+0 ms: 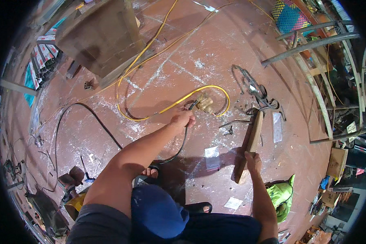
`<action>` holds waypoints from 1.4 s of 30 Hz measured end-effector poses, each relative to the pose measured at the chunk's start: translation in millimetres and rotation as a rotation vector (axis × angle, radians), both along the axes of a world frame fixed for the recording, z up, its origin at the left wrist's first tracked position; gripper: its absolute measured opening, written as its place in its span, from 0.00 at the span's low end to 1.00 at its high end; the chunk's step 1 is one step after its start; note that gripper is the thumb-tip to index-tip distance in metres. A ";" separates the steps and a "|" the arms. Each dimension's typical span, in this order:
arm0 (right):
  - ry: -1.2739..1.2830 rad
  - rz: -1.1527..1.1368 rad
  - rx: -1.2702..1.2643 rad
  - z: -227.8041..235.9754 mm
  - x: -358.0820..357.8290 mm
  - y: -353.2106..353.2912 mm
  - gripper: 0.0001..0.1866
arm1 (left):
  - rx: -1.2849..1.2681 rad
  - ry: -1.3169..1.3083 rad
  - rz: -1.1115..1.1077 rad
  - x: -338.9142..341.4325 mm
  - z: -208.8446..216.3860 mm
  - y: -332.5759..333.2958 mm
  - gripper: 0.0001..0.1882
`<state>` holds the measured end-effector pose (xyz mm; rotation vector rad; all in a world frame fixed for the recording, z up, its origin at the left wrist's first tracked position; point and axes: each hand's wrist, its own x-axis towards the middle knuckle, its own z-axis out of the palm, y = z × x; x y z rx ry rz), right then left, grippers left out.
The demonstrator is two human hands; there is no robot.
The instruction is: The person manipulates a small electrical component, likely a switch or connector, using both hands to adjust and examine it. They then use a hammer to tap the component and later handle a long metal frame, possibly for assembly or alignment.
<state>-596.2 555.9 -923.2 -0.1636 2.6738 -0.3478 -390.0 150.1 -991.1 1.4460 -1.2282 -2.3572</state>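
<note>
My left hand (pixel 183 118) is closed around a black cable (pixel 186 138), close to its end. That end meets a tan, lumpy block (pixel 205 104) on the floor; whether it is plugged in cannot be made out. A yellow cord (pixel 209 86) loops around the block. On the right, my right hand (pixel 253 162) grips the near part of a long wooden bar (pixel 252 136), with fingers wrapped over its edge. The bar slants away from me, its far end beside a tangle of dark straps (pixel 261 94).
A large brown box-like block (pixel 103 38) stands at the far left near metal profiles (pixel 42 61). Curved metal tubes (pixel 309 46) form a frame at right. A lime-green bag (pixel 281 195) lies by my right forearm. Clear plastic packets (pixel 212 157) and white dust dot the tiled floor (pixel 166 85).
</note>
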 end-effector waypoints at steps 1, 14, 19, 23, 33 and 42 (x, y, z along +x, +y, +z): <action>0.122 0.095 -0.021 -7.9 -4.5 7.8 0.39 | 0.192 0.107 0.050 -2.9 8.9 -3.7 0.12; -0.190 0.040 -1.142 132.4 -39.1 -198.0 0.50 | -0.256 0.377 -0.465 -26.9 258.5 4.9 0.18; -0.384 0.213 -1.807 237.7 -20.8 -264.0 0.48 | -0.590 0.313 -0.673 -39.2 391.6 33.1 0.14; -0.339 0.263 -1.821 285.4 -29.1 -251.8 0.42 | -0.557 0.336 -0.540 -36.4 426.9 78.2 0.14; 0.043 0.445 -1.699 331.9 -23.3 -198.7 0.36 | -0.406 0.468 -0.601 -39.7 413.4 116.9 0.18; 0.212 0.385 -1.631 322.3 -28.8 -188.1 0.35 | -0.421 0.486 -0.612 -51.1 397.3 125.1 0.16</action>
